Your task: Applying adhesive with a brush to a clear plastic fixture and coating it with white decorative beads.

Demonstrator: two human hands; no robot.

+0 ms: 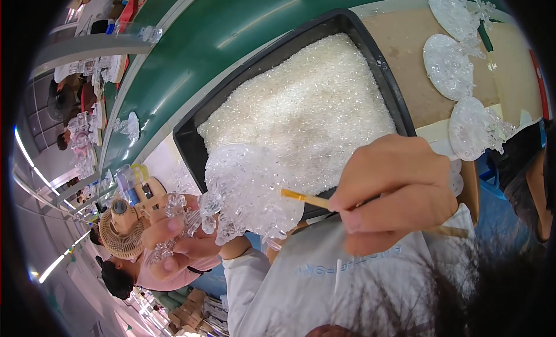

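Disc (249,177): one, clear, rough-faced; just left of frame centre, over the near edge of the tray; whether it touches the rim cannot be told.
Sprigs (191,219): clear, branching, at the disc's left edge.
Left hand (174,241): fingers and thumb pinched round the sprigs, lower left of centre.
Brush (307,199): one, slim, yellow-tipped; tip over the disc's right part, contact not clear.
Right hand (399,192): fingers closed on the brush handle like a pen, right of centre.
Handling of sprigs: probably brittle; a firm but light pinch near the disc seems best.
Handling of brush: short, soft strokes advisable, disc tilted so its face stays in sight.
Working place: over the tray sounds wise, so that loose bits drop inside.
Tray (379,64): black, deep-walled, upper centre.
Granules (307,93): clear to white, glittering, heaped across the tray.
Board (399,53): brown, upper right.
Pieces (454,67): three, clear, similar to the disc, in a row on the right.
Belt (191,64): green, glossy, upper left to top.
Fan (121,230): beige, lower left.
Co-worker (191,259): pink top, lower left.
Lamps (52,266): white tubes, far left.
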